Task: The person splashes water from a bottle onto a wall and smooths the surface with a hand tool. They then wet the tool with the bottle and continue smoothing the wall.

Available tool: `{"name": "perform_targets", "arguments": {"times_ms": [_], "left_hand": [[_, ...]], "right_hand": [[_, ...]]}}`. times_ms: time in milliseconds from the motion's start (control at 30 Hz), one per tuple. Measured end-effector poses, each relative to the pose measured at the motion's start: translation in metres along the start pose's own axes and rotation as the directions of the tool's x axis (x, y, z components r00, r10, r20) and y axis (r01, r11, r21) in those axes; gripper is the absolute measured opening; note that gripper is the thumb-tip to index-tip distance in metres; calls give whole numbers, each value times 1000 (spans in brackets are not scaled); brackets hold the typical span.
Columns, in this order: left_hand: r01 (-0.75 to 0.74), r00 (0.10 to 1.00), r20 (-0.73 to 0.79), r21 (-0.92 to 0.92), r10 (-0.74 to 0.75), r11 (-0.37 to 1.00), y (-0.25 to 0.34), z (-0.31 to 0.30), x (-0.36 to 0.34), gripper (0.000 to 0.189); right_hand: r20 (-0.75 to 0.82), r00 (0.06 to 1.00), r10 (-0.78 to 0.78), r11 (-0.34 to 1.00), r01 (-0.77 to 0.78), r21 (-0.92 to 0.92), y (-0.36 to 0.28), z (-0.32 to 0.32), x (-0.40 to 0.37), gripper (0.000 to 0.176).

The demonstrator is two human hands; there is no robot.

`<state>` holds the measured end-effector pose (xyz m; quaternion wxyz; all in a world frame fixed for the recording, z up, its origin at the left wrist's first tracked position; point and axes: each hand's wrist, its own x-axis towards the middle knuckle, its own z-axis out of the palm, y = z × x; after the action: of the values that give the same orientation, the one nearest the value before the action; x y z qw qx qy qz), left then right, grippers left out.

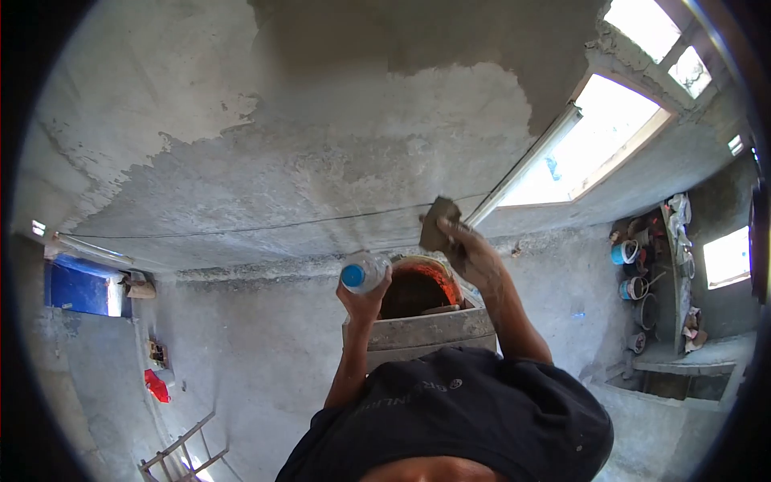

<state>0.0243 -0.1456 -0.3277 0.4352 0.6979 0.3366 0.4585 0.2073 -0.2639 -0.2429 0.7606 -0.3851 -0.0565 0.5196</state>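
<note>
My left hand [369, 302] is wrapped round a clear plastic bottle [371, 271], its blue cap pointing toward me. Raised in front of the wall, my right hand [480, 263] grips a grey, mortar-smeared block [438, 225], which looks like a sponge. Wet mortar coats the fingers and wrist of that hand. Between and below my hands is a round tub [450, 277] with an orange inner side and dark mortar in it. A flat tool lies at the tub's near edge. The tub rests on a grey ledge [426, 329] right before my chest.
The wall ahead has a darker, damp plaster patch [337, 40] high up. A thin cable and a tube lamp [526, 165] run across it beside a bright window [594, 145]. Buckets [624, 253] stand by shelving at right; a wooden ladder [181, 450] is low at left.
</note>
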Motion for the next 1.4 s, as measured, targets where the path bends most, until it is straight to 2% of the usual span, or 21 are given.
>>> {"name": "perform_targets", "arguments": {"times_ms": [100,167,233,267,333,400,467,500,567,600,633,700,733,767,900,967,1000,1100,1167,1300,1400], "left_hand": [[-33,999,-1,-64,33,997,-5,-1,-17,45],[-51,998,-28,-110,49,993,-17,-6,-25,46],[-116,993,39,58,114,992,-8,-15,-28,48],[-129,991,29,57,128,990,-3,-19,-26,48],[-146,989,33,129,143,981,9,-31,-24,46],[-156,988,20,179,155,971,9,-38,-26,44],[-223,974,42,390,225,894,-10,-42,-34,48],[-217,975,35,389,221,895,-16,-43,-38,46],[-208,977,41,392,208,896,-14,-46,-45,47],[-199,980,53,391,194,898,-15,-46,-48,47],[-188,982,64,372,177,909,-22,-47,-54,49],[-157,987,101,367,128,917,-27,-46,-55,51],[-111,989,137,362,65,926,-24,-46,-55,52],[-157,980,165,326,108,932,-16,-46,-49,54],[-134,972,230,366,50,921,-15,-47,-47,55],[-93,974,228,385,3,918,-15,-46,-45,56],[-56,972,233,403,-43,913,-14,-46,-46,57],[-23,971,226,422,-80,906,-13,-45,-47,59],[-15,972,220,414,-84,910,-13,-44,-48,59],[-10,983,173,400,-65,916,-19,-42,-49,50],[-11,983,171,387,-60,922,-19,-42,-50,49]], "right_hand": [[-52,999,-8,994,13,110,26,-7,-5,40],[-261,961,-92,989,59,-132,53,-33,12,36],[-278,919,-278,898,146,-416,78,-66,30,28],[-263,921,-287,895,159,-417,79,-74,45,28],[-155,840,-520,426,98,-899,79,-81,65,24],[-21,816,-578,211,124,-970,55,-71,102,24],[346,547,-763,-134,389,-911,2,-21,137,24],[445,508,-738,-232,428,-873,-22,-17,174,24],[566,261,-782,-377,524,-763,-92,44,218,39],[610,181,-772,-470,483,-739,-126,74,238,50],[694,-55,-718,-650,409,-640,-162,104,260,55],[712,-117,-692,-681,432,-591,-212,167,272,63],[752,-288,-592,-800,326,-504,-236,193,280,59],[772,-440,-459,-888,194,-417,-253,210,292,56],[846,-393,-361,-928,59,-369,-266,218,337,67],[851,-404,-336,-931,3,-366,-258,209,341,50],[854,-399,-335,-931,5,-364,-250,202,341,50],[922,-290,-255,-961,-30,-275,-223,170,342,47],[961,-172,-214,-975,89,-201,-201,149,346,47],[934,-243,-263,-963,130,-238,-217,165,305,48],[782,-346,-519,-854,166,-493,-268,194,299,62]]}}
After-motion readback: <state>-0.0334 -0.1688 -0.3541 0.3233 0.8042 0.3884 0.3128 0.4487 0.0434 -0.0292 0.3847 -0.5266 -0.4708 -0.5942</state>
